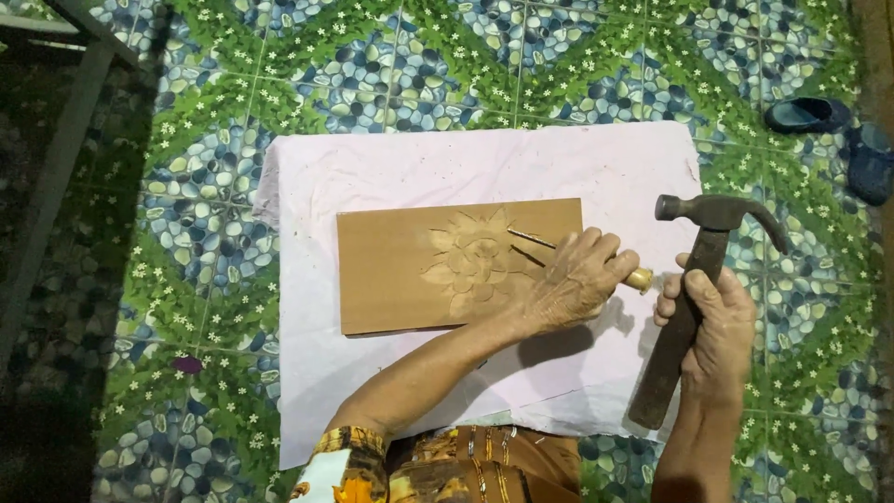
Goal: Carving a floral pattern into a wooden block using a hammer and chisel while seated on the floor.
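Observation:
A brown wooden board (391, 270) with a carved flower (470, 261) lies on a pale pink sheet (372, 168). My left hand (577, 279) grips a chisel (531, 240) whose metal blade points at the flower and whose yellow handle end (641, 278) sticks out to the right. My right hand (712, 321) holds a claw hammer (694, 279) by its dark handle, the head raised just right of the chisel's handle end.
The sheet lies on a floor (223, 214) tiled with a green leaf and blue pebble pattern. Two blue slippers (805, 114) sit at the upper right. A dark metal frame (56, 158) runs along the left side.

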